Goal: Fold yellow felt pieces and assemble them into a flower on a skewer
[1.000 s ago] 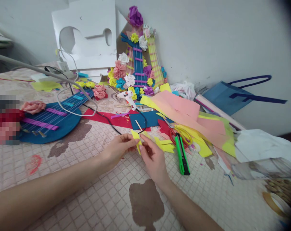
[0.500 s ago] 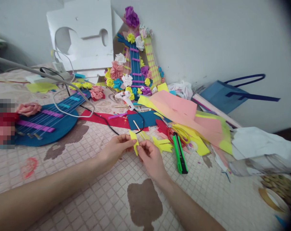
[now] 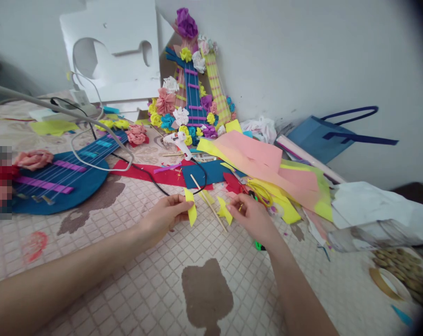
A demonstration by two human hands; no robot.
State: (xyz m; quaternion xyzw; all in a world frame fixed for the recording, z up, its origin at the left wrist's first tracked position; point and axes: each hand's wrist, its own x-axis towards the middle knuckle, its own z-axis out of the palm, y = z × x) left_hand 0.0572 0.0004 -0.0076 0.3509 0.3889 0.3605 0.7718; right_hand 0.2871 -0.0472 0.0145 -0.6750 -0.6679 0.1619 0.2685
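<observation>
My left hand [image 3: 169, 215] pinches a small folded strip of yellow paper [image 3: 190, 207] upright between thumb and fingers. Close to the right of it, my right hand [image 3: 255, 219] is over some cut yellow paper pieces, its thumb and fingertips closed at the edge of one yellow paper piece [image 3: 225, 211]. A thin wooden stick [image 3: 209, 204] lies slantwise on the cloth between both hands. Beneath my right hand, a green utility knife [image 3: 259, 246] is mostly covered, with only its end showing.
A white glue gun [image 3: 179, 143] stands behind, its black cord curling forward. Left lies a blue paper guitar [image 3: 88, 182]; flower-covered guitars [image 3: 193, 100] lean on the wall. Pink and yellow paper sheets [image 3: 256, 154], scissors, a plastic bottle [image 3: 372, 235] and a tape roll [image 3: 389, 283] are rightward.
My right hand has let go of the yellow strip and moved right onto the yellow pieces, covering most of the utility knife. My left hand keeps the strip.
</observation>
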